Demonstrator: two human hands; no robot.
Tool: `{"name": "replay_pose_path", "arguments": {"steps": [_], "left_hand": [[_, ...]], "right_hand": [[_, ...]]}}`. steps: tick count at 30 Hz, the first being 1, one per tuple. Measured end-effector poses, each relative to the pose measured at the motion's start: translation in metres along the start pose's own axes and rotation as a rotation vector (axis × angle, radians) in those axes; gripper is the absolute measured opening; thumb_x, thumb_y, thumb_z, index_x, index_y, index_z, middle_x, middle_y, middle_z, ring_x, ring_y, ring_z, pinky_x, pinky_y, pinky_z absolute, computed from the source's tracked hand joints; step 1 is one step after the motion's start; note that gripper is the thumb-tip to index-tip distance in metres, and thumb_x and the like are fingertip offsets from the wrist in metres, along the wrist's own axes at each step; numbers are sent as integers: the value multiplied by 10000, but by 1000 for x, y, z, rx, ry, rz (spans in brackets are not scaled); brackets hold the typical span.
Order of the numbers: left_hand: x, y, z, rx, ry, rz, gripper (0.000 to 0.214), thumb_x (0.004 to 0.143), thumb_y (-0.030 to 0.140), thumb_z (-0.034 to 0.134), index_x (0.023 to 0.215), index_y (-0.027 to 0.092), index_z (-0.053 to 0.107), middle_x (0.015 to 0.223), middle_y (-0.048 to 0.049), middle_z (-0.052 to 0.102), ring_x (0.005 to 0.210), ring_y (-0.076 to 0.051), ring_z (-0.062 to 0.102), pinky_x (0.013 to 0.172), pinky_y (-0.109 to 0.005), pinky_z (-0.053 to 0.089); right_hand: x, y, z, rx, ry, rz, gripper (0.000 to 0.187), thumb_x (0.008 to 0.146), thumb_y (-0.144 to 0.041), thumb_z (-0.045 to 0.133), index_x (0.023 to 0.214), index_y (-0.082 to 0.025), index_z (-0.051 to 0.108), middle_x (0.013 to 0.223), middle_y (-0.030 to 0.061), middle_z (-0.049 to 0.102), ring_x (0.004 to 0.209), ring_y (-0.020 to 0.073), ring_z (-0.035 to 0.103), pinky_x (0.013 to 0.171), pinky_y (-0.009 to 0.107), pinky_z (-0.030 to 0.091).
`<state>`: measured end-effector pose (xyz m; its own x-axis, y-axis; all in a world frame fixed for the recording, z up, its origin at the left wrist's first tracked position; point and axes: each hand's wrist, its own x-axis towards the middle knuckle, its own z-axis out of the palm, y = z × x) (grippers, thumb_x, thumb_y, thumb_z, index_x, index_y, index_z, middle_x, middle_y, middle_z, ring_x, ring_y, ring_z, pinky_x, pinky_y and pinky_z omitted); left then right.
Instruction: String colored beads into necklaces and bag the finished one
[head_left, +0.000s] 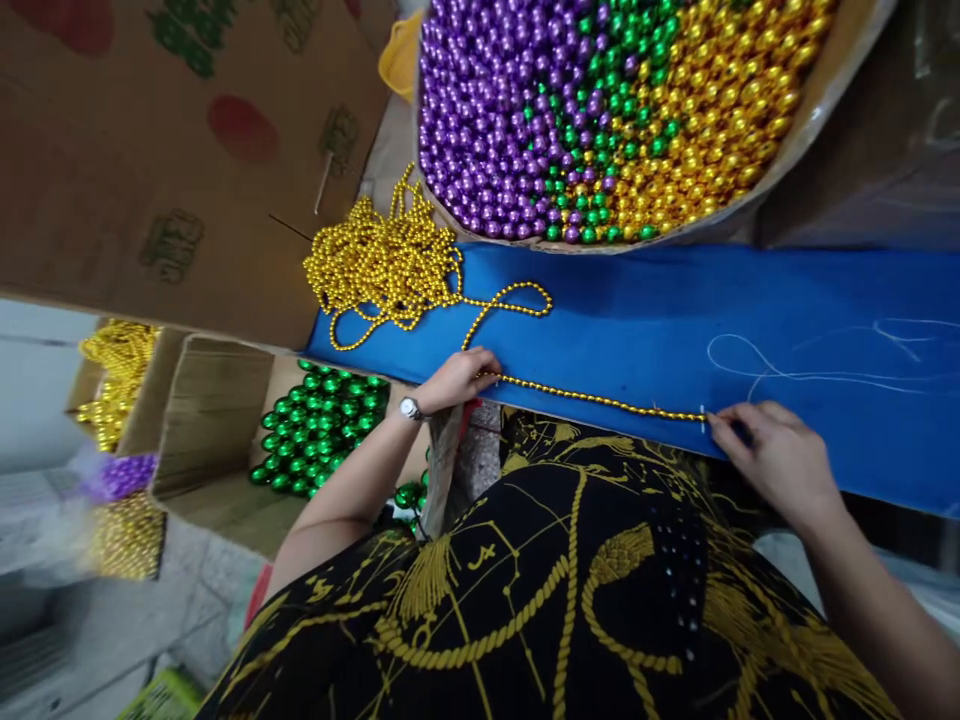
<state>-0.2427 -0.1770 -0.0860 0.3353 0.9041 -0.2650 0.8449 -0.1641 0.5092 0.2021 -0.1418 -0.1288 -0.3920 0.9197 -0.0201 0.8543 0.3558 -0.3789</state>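
Observation:
A strand of small gold beads [592, 400] lies stretched along the near edge of a blue table surface [675, 320]. My left hand [457, 380], with a watch on the wrist, pinches the strand at its left part. My right hand [772, 455] pinches the strand's right end, where a thin white thread [787, 372] loops across the blue surface. The strand runs back in a loop to a heap of gold bead strings [382, 262] at the table's left end.
A big round tray [817, 105] of purple, green and gold beads sits at the table's far side. A cardboard box of green beads [319, 425] stands below on the left, with cardboard sheets [187, 150] and more gold and purple beads [120, 480] beyond.

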Motion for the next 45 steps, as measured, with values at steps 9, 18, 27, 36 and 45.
{"name": "replay_pose_path", "arguments": {"steps": [9, 18, 27, 36, 45], "left_hand": [[1, -1, -2, 29, -25, 42, 180, 942, 280, 538, 951, 151, 664, 934, -80, 675, 879, -185, 625, 805, -297, 487], [-4, 1, -2, 64, -24, 67, 241, 972, 255, 480, 1005, 151, 695, 982, -92, 695, 908, -181, 648, 829, -293, 497], [-2, 3, -2, 73, -18, -38, 153, 914, 196, 513, 961, 161, 654, 943, -71, 677, 837, -173, 642, 784, -286, 499], [-4, -7, 0, 56, -19, -17, 223, 931, 313, 473, 967, 190, 655, 970, -69, 694, 877, -206, 660, 801, -318, 499], [-2, -2, -4, 51, -42, -38, 262, 936, 354, 449, 972, 190, 650, 986, -76, 695, 883, -211, 668, 795, -321, 502]], "right_hand": [[1, -5, -4, -11, -16, 30, 592, 915, -666, 260, 776, -224, 629, 696, 60, 590, 696, 227, 574, 623, 321, 385], [1, -3, -2, -19, 11, 5, 604, 916, -661, 255, 769, -217, 638, 672, 48, 574, 646, 209, 561, 599, 316, 388], [1, -1, 1, 18, 19, -3, 448, 923, -553, 374, 772, -220, 631, 696, 55, 587, 672, 214, 558, 611, 316, 384], [1, -9, 2, 30, -24, 43, 280, 919, -377, 478, 776, -206, 647, 745, 58, 593, 762, 199, 559, 711, 297, 399], [1, -7, 3, 34, -25, 59, 231, 908, -340, 511, 800, -202, 660, 772, 57, 607, 784, 197, 565, 721, 295, 398]]}}
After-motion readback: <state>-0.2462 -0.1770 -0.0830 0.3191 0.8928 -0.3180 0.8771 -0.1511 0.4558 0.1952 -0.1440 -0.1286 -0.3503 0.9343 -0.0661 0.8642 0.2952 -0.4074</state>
